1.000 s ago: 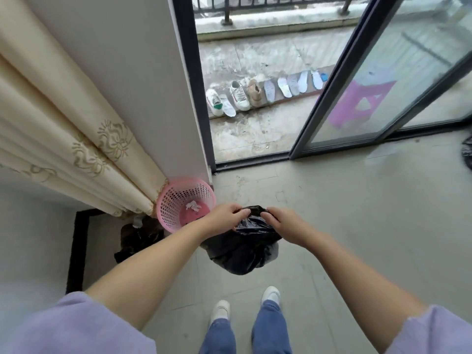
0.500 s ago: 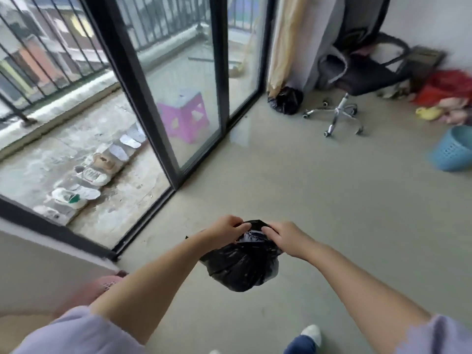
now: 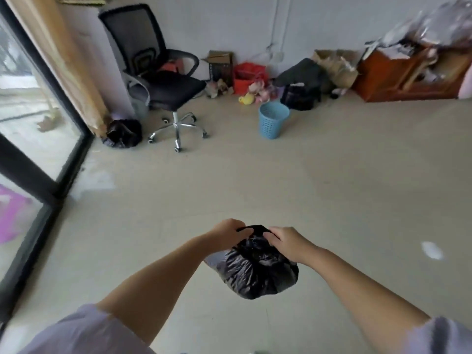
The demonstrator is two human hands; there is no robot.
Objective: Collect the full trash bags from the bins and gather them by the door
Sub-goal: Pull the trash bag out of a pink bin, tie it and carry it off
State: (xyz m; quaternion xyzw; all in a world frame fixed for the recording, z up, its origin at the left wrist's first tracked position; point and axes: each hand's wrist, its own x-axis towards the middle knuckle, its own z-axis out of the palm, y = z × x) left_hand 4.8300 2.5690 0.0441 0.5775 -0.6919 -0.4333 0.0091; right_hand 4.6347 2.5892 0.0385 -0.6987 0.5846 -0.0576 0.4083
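A full black trash bag [image 3: 258,272] hangs in front of me above the floor. My left hand [image 3: 226,232] and my right hand [image 3: 286,242] both grip its gathered neck from either side. A second black trash bag [image 3: 124,134] lies on the floor at the far left, beside the curtain and the glass sliding door [image 3: 33,175]. A blue mesh bin [image 3: 273,120] stands upright on the floor further back.
A black office chair [image 3: 163,83] on castors stands next to the far bag. Clutter, cardboard boxes and a wooden cabinet [image 3: 408,77] line the back wall. A small white scrap [image 3: 431,250] lies on the floor to the right. Open floor stretches ahead.
The view has swung right, from the pink bin and balcony door to the room's far side. Both hands keep hold of the bag's neck, carrying it along.
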